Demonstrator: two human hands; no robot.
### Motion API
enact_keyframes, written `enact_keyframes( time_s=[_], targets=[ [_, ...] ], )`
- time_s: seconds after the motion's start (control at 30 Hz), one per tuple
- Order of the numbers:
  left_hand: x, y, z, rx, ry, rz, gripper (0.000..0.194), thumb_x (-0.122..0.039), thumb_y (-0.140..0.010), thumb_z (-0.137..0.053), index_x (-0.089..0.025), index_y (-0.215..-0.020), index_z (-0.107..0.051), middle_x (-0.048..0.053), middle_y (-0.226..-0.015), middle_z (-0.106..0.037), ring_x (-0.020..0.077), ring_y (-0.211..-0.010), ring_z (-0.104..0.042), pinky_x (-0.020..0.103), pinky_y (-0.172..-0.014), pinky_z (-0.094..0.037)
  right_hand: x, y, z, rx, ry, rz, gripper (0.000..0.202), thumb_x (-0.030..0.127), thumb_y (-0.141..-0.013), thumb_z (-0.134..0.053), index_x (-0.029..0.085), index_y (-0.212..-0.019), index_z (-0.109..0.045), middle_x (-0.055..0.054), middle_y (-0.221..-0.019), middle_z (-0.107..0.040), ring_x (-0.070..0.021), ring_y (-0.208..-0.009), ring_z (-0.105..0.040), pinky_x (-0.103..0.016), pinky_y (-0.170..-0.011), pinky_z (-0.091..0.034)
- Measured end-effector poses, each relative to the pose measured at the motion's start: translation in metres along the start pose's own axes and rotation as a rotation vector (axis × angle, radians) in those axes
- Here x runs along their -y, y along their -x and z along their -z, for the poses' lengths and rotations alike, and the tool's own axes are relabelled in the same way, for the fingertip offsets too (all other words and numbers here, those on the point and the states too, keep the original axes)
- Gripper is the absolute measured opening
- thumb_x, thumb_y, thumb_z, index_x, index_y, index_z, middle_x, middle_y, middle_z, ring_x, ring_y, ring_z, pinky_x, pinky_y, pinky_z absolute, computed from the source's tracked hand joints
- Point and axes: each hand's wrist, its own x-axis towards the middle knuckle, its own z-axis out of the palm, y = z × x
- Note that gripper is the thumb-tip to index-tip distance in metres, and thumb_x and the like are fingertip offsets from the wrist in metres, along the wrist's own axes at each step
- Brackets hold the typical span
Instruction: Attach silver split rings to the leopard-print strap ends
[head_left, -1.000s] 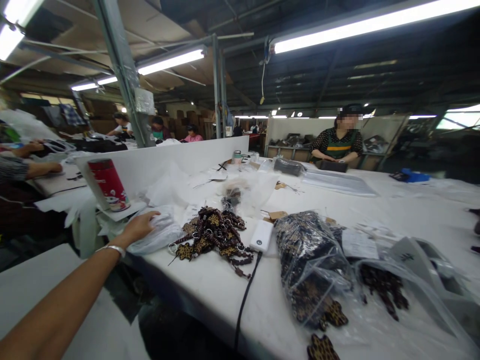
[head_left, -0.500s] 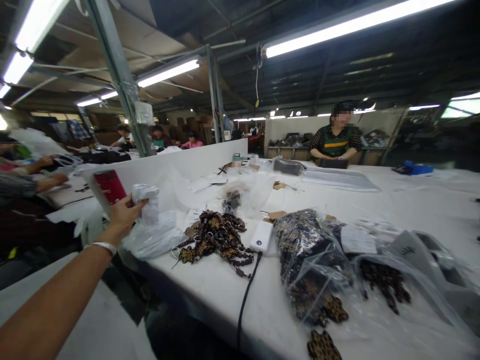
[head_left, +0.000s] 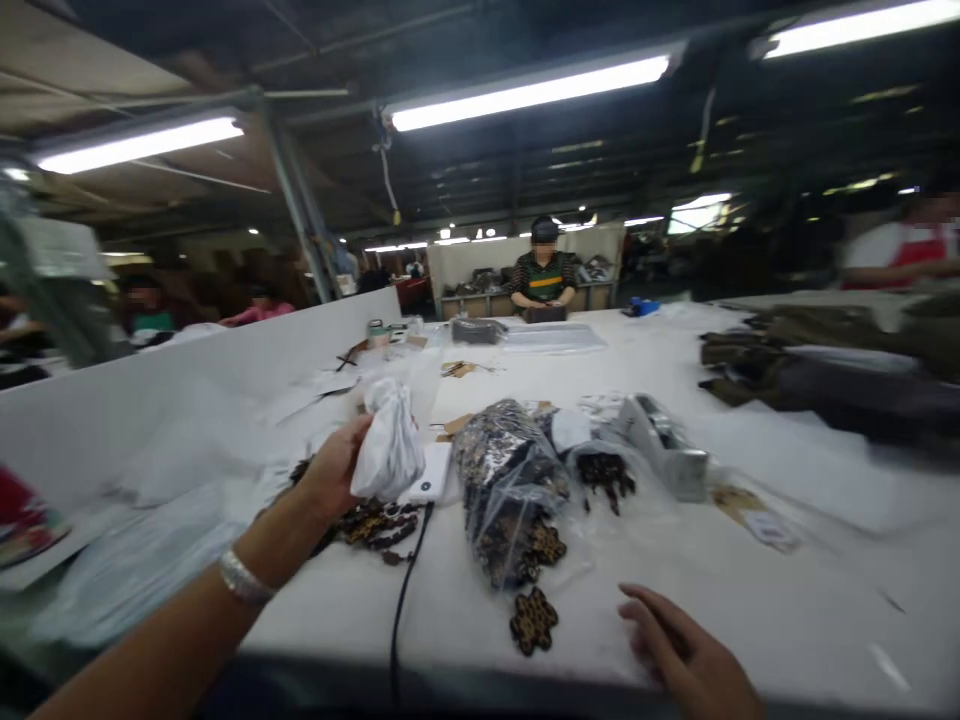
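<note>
My left hand (head_left: pixel 330 475) grips a bunched white plastic bag (head_left: pixel 390 445) above the table, in front of a white device (head_left: pixel 429 478) with a black cable. Behind and below that hand lies a pile of leopard-patterned pieces with dark beads (head_left: pixel 379 525), partly hidden. My right hand (head_left: pixel 679 645) is low at the right over the table's front edge, holding nothing, with its fingers somewhat apart. Left of it, one leopard-patterned flower-shaped piece (head_left: pixel 534 621) lies on the table. Beyond that piece is a clear bag full of similar pieces (head_left: pixel 502 480).
A grey tape dispenser (head_left: pixel 664 450) stands right of a second clear bag holding dark pieces (head_left: pixel 606 480). Dark garments (head_left: pixel 832 385) cover the right side. A low white partition (head_left: pixel 202 385) runs along the left. Across the table sits a person (head_left: pixel 544 275).
The view has turned to the right. My left hand has carried the white bag rightward, from beside the red container to in front of the device. My right hand has come into view.
</note>
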Motion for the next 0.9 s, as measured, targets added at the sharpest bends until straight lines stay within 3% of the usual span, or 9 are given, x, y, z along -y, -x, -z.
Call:
enact_keyframes(
  time_s=[0.1,0.2,0.3,0.4,0.53,0.67,0.8,0.9],
  targets=[
    [0.026,0.007,-0.1,0.273,0.052,0.153,0.05,-0.053,-0.086,-0.043,-0.016,-0.111,-0.066,0.011,-0.098,-0.075,0.0311,-0.095,-0.072,0.041,-0.079,-0.06,0.03,0.016,-0.007,-0.053,-0.291,0.095,0.056,0.064,-0.075,-0.066,0.022,-0.112,-0.072,-0.011,-0.107,-0.074,-0.0276,-0.088,-0.07,-0.034,-0.066,-0.059],
    [0.055,0.022,-0.187,0.471,0.102,0.252,0.059,-0.064,-0.086,-0.038,-0.019,-0.113,-0.065,0.013,-0.105,-0.074,0.032,-0.102,-0.07,0.041,-0.081,-0.061,0.058,0.025,-0.01,-0.005,-0.637,0.127,0.062,0.064,-0.083,-0.059,0.026,-0.132,-0.059,-0.012,-0.134,-0.06,-0.0297,-0.118,-0.059,-0.041,-0.086,-0.056],
    [0.084,0.042,-0.257,0.556,0.239,0.351,0.053,-0.066,-0.082,-0.048,-0.024,-0.11,-0.065,0.014,-0.113,-0.072,0.031,-0.109,-0.067,0.038,-0.083,-0.06,0.074,0.024,-0.001,0.041,-0.806,0.161,0.062,0.062,-0.089,-0.054,0.032,-0.142,-0.048,-0.005,-0.147,-0.048,-0.0271,-0.131,-0.049,-0.042,-0.1,-0.048],
    [0.108,0.056,-0.309,0.572,0.309,0.363,0.042,-0.051,-0.076,-0.068,-0.026,-0.11,-0.063,0.012,-0.116,-0.071,0.0296,-0.111,-0.067,0.035,-0.084,-0.06,0.069,0.017,0.018,-0.094,-0.784,0.181,0.06,0.055,-0.089,-0.058,0.032,-0.143,-0.046,0.0,-0.149,-0.047,-0.024,-0.137,-0.043,-0.04,-0.112,-0.036],
    [0.129,0.049,-0.358,0.634,0.164,0.165,0.045,-0.046,-0.074,-0.071,-0.025,-0.113,-0.061,0.013,-0.111,-0.073,0.0301,-0.103,-0.07,0.037,-0.082,-0.059,0.045,-0.001,0.047,-0.306,-0.618,0.16,0.066,0.049,-0.086,-0.065,0.028,-0.145,-0.044,-0.001,-0.147,-0.05,-0.0237,-0.138,-0.041,-0.04,-0.117,-0.028],
    [0.139,0.016,-0.391,0.614,-0.06,-0.036,0.049,-0.04,-0.074,-0.071,-0.023,-0.118,-0.06,0.014,-0.115,-0.071,0.0307,-0.107,-0.068,0.039,-0.089,-0.054,0.031,-0.029,0.082,-0.457,-0.473,0.229,0.058,0.041,-0.079,-0.072,0.023,-0.133,-0.06,-0.003,-0.141,-0.057,-0.0254,-0.137,-0.044,-0.04,-0.118,-0.024],
    [0.15,-0.023,-0.4,0.549,-0.257,-0.144,0.071,-0.028,-0.073,-0.066,-0.029,-0.14,-0.042,0.007,-0.142,-0.055,0.0293,-0.134,-0.048,0.041,-0.11,-0.038,0.031,-0.056,0.114,-0.581,-0.426,0.268,0.045,0.036,-0.075,-0.074,0.021,-0.117,-0.071,-0.005,-0.129,-0.067,-0.0273,-0.129,-0.052,-0.041,-0.116,-0.029],
    [0.161,-0.043,-0.394,0.512,-0.429,-0.201,0.082,-0.023,-0.074,-0.06,-0.032,-0.148,-0.027,0.003,-0.153,-0.041,0.0281,-0.144,-0.03,0.043,-0.119,-0.025,0.031,-0.067,0.126,-0.614,-0.502,0.197,0.046,0.04,-0.076,-0.073,0.018,-0.116,-0.071,-0.007,-0.119,-0.071,-0.0293,-0.11,-0.065,-0.045,-0.1,-0.049]
  ],
)
